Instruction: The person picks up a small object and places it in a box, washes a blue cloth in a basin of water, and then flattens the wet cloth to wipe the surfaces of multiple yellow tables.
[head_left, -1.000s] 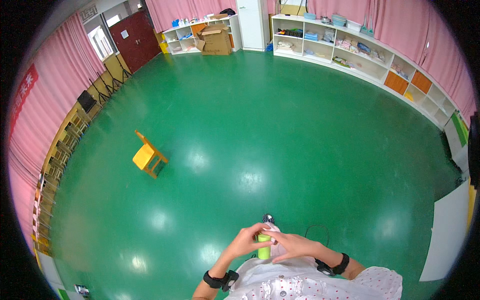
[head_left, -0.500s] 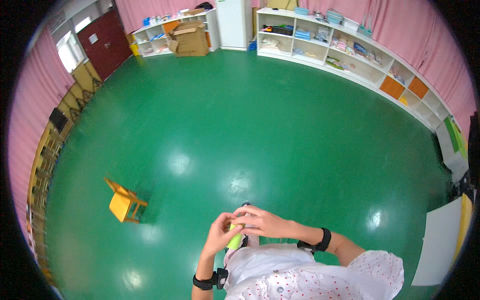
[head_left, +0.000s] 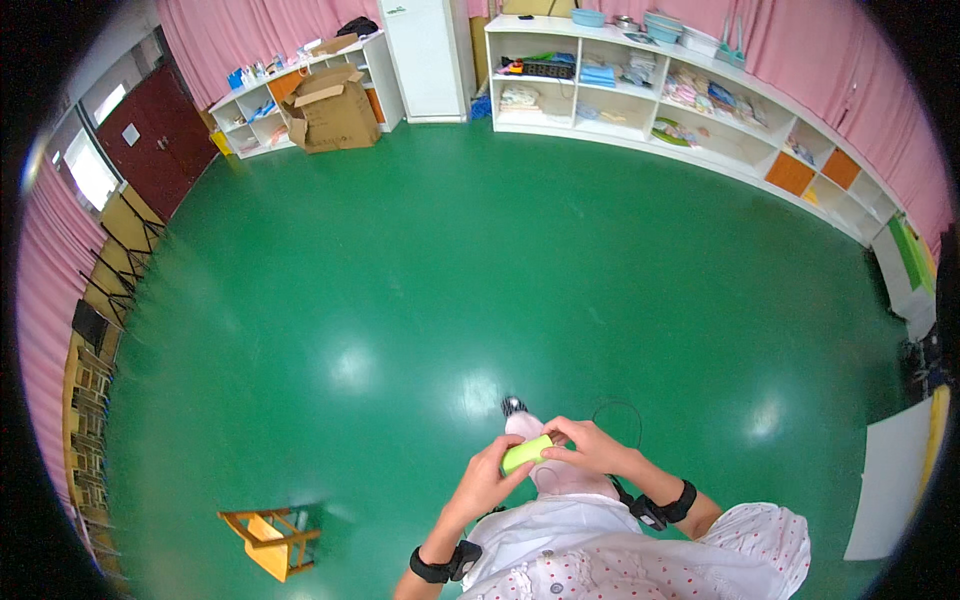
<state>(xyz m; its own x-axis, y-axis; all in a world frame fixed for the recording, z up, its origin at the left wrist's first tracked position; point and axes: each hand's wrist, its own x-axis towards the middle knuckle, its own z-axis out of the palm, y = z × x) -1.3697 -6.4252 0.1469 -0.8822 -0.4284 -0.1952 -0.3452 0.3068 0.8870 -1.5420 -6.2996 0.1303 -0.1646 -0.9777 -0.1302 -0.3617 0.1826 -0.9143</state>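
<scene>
A lime-green cylinder (head_left: pixel 527 454), like a small roll, lies slantwise between my two hands in front of my body. My left hand (head_left: pixel 490 474) grips its left end, thumb below and fingers above. At the other end, my right hand (head_left: pixel 585 446) pinches the roll between thumb and fingers. Black bands with small devices circle both wrists. What kind of roll it is cannot be made out. Beneath my hands show my pink-clad leg and a dark striped shoe (head_left: pixel 513 405).
A yellow wooden chair (head_left: pixel 265 545) stands on the green floor (head_left: pixel 400 260) at lower left. White shelves (head_left: pixel 620 135) line the far wall. An open cardboard box (head_left: pixel 337 112) sits beside a white cabinet (head_left: pixel 424 60). At right leans a white board (head_left: pixel 890 480); a thin dark cable loops near my right hand.
The roll has turned from near upright to slanting sideways, and my hands have moved apart to its two ends. The view has shifted; the chair appears lower, and one shoe shows further forward.
</scene>
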